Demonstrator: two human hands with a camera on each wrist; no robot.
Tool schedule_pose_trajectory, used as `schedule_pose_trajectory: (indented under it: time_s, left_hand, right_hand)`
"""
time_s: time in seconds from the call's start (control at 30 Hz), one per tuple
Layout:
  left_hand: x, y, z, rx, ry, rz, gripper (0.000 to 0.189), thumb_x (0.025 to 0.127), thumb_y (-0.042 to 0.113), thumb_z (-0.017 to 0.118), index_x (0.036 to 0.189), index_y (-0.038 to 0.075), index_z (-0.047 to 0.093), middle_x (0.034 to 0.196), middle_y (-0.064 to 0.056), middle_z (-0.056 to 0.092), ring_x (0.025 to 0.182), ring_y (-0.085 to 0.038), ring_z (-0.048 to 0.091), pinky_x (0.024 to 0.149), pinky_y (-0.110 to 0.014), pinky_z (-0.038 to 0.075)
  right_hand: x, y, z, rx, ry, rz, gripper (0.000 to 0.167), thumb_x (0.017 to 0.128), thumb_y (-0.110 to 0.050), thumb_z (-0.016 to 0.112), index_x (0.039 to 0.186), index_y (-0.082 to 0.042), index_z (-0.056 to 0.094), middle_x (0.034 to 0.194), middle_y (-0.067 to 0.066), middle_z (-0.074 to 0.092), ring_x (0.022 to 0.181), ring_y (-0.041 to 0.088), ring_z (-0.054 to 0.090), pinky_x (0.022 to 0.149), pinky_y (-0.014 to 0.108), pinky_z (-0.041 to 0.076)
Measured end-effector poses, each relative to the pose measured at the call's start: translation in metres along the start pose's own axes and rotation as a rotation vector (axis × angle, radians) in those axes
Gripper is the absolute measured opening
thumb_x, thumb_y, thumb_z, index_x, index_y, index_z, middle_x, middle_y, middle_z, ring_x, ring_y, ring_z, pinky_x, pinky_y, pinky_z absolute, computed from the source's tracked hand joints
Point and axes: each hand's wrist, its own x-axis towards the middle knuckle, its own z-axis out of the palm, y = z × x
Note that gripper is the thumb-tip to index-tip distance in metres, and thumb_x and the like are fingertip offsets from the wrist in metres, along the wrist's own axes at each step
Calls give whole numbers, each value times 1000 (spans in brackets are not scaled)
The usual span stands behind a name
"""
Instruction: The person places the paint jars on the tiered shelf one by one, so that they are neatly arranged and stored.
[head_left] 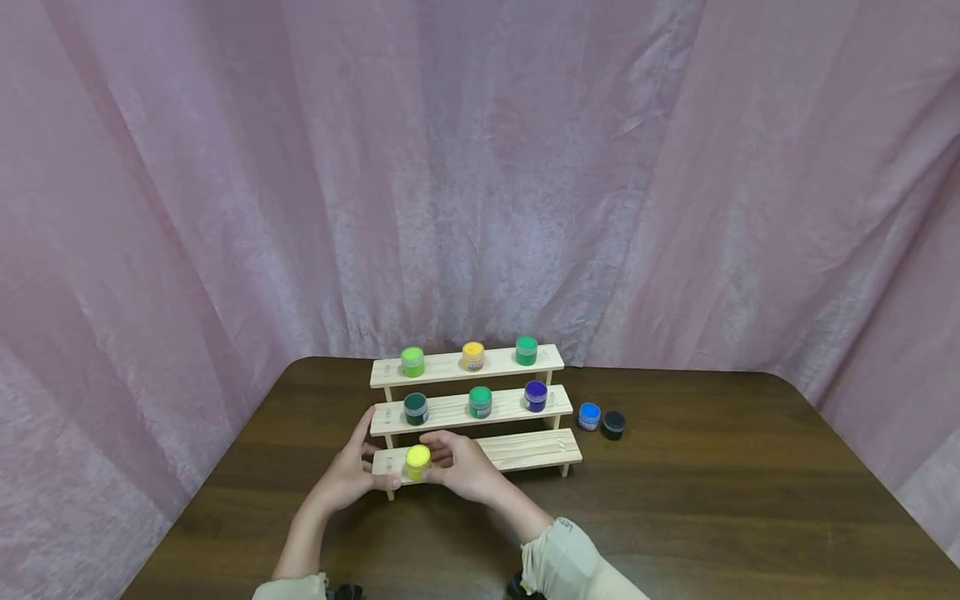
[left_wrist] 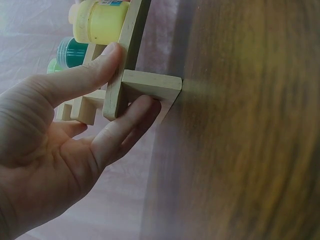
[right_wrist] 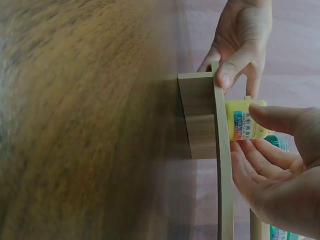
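Observation:
A three-tier wooden display rack stands on the table. On the left of its lowest shelf sits a small yellow paint jar. My right hand holds this jar, thumb on its near side and fingers behind it, as the right wrist view shows. My left hand grips the left end of the lowest shelf. In the left wrist view its thumb lies at the shelf's front edge, with fingers beneath by the leg. The middle shelf bears dark green, green and purple jars.
Light green, orange-yellow and green jars stand on the top shelf. Right of the rack, a blue jar and a black jar stand on the brown table. A pink curtain hangs behind.

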Motion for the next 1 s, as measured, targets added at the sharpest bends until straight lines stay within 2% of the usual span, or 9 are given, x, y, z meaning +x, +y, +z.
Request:
schedule_pose_trajectory:
  time_s: [0.17,0.47,0.6,0.77,1.0]
  left_hand:
    - [0,0,0,-4,-2,4,123,70,4,85,158,12,-1,107,-24,58,83,-22,65,71,-33,50]
    - [0,0,1,-10,5,0,124,70,1,85,158,13,-1,107,-25,59,79,-22,65,70,-33,49]
    - [1,-1,0,-7,7,-6,123,69,1,85,158,13,-1,108,-26,59,80,-22,65,71,-33,50]
    - [2,-2,0,-11,6,-12,124,69,2,85,158,14,0,107,-25,59,80,-22,65,73,-34,50]
    - [2,-2,1,-19,19,-38,124,67,3,87,158,18,3,109,-25,58,79,-23,66,74,-35,50]
  right_hand:
    - [-5,-3,-2,-9,16,-5,47,86,-6,70,130,2,57,122,17,65,110,31,63,95,45,50]
    - [-18,-11,-16,-70,65,-68,43,89,-8,67,130,0,58,125,17,65,114,32,62,97,42,49]
    - [-22,-16,-23,-53,70,-101,41,90,-8,66,129,3,57,125,21,64,114,37,62,97,47,48]
    - [-25,-13,-29,-14,98,-104,39,90,-7,65,127,6,58,121,23,65,113,42,61,97,49,48]
    - [-28,-11,-38,44,146,-102,37,91,-7,66,125,5,59,118,23,66,111,41,62,97,51,47]
